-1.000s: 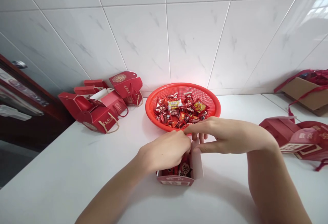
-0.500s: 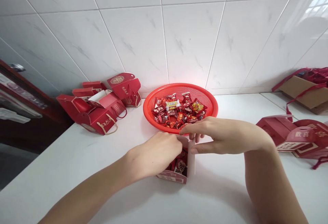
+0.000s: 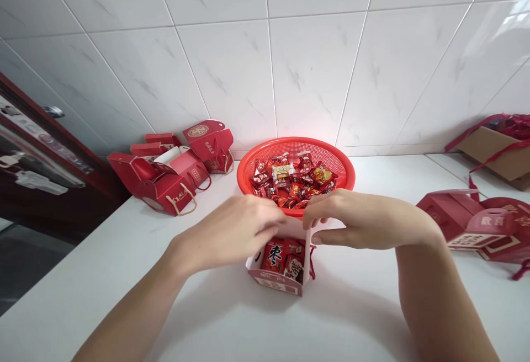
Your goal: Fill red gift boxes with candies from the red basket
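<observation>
A small red-and-white candy box (image 3: 275, 286) stands with its top open on the white counter in front of me. Wrapped candies (image 3: 273, 257) lie in it, one with a large printed character. My left hand (image 3: 232, 229) is above the box's left rear side, thumb apart from its slightly blurred fingers, with nothing seen in it. At the box's right rear, my right hand (image 3: 351, 218) has thumb and fingertips closed about the raised white flap (image 3: 307, 249). Just behind both hands sits a red plastic basket (image 3: 244, 171) of wrapped candies (image 3: 296, 180).
Several red gift boxes with cord handles (image 3: 174, 177) stand at the left by the tiled wall. More red boxes (image 3: 459, 218) are on the right, with a brown cardboard box (image 3: 497, 155) behind them. A dark door with a key (image 3: 41, 182) is at far left.
My left hand has come up out of the candy box and moved left, its fingers opening. Candies inside are now uncovered. My right hand stays at the flap. The view has shifted slightly.
</observation>
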The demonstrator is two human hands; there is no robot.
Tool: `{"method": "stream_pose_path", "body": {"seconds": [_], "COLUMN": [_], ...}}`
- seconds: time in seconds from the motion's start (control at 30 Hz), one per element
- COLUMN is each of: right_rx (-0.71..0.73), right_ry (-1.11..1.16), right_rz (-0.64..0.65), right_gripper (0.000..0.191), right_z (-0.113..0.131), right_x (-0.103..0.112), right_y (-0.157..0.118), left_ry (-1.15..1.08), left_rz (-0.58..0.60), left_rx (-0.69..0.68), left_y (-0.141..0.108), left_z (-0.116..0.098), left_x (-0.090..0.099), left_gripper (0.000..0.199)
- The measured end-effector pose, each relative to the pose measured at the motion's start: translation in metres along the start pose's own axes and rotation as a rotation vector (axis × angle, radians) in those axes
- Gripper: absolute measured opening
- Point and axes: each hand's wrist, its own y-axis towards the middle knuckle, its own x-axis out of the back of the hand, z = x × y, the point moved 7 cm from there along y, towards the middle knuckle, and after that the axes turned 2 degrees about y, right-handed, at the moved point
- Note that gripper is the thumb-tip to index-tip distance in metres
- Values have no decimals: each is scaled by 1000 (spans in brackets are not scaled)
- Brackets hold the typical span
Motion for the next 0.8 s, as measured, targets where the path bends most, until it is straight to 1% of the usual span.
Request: {"method": "stream_pose_path", "body": {"seconds": [0.03, 0.07, 0.1, 0.17, 0.23, 0.3, 0.37, 0.43, 0.53, 0.63, 0.73, 0.8], "right_rx": [-23, -56, -101, -219, -322, -361, -328, -263, -130, -17, 23, 26], "right_ry": [-10, -26, -50, -131, -215, -228, -167, -114, -90, -54, -33, -37], "right_rz": [-6, -18, -35, -65, -66, -46, -25, -24, -33, -48, -69, -77], "right_gripper": [20, 24, 27, 28, 20, 14, 18, 23, 28, 30, 30, 29], "right_z": [-1, -2, -5, -11, -18, -20, -17, -11, 0, 8, 11, 11], "right_x": [0, 0, 0, 0, -2, -5, -8, -8, -8, -9, -9, -9], "right_y": [1, 3, 5, 8, 9, 11, 12, 12, 10, 7, 5, 4], "left_ry": [13, 22, 20, -23, -82, -136, -180, -236, -307, -318, -336, -350], "left_rz": [-103, -168, -194, -162, -130, -129, -131, -151, -219, -240, -243, -266], "left_rx": [55, 108, 150, 185, 181, 176, 174, 152, 104, 82, 49, 33], "left_y": [-4, -8, -10, -13, -16, -20, -26, -33, -46, -56, -62, -65], "left_z": [7, 14, 20, 26, 28, 28, 26, 21, 12, 5, -2, -7], "left_x": [8, 11, 11, 2, -6, -10, -11, -12, -10, -13, -17, -17], "left_gripper": [27, 24, 23, 22, 21, 21, 23, 26, 33, 38, 39, 36]}}
